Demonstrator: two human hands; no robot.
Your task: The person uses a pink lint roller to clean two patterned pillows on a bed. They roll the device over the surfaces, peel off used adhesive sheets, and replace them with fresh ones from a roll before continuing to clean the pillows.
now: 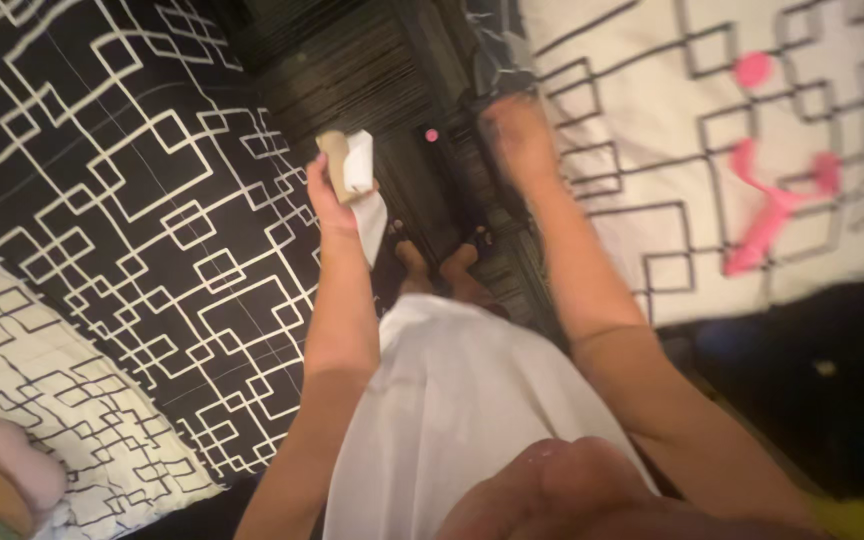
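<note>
Between the two patterned bedspreads, over the dark wood floor (372, 70), the person stands looking down at own feet (437, 265) and white garment (452, 400). Left hand (337, 190) is raised above the floor strip, clenched around a nearly spent toilet paper roll (347, 165): brown cardboard tube showing at top, a few white sheets wrapped on it, and a loose white tail hanging below the hand toward the feet. Right hand (514, 135) is out ahead, right of the roll, near the edge of the white geometric bedspread (652, 120); it is motion-blurred, so cannot tell if fingers are curled or spread, and nothing clearly in it. Small pink dot (431, 135) sits on the floor between the two hands. Left of the roll lies the black geometric bedspread (132, 200), with a lighter patterned quilt (62, 400) below it toward frame corner. Pink plastic hanger (772, 210) lies on the white bedspread, well apart from the right hand. Handling judgement: roll is very light, tube is thin cardboard that crushes under a hard squeeze, paper is soft and tears easily, loose tail will swing and unwind. Best hold looks like around the tube's middle or fingers through the core, light pressure, not by the hanging sheet.
</note>
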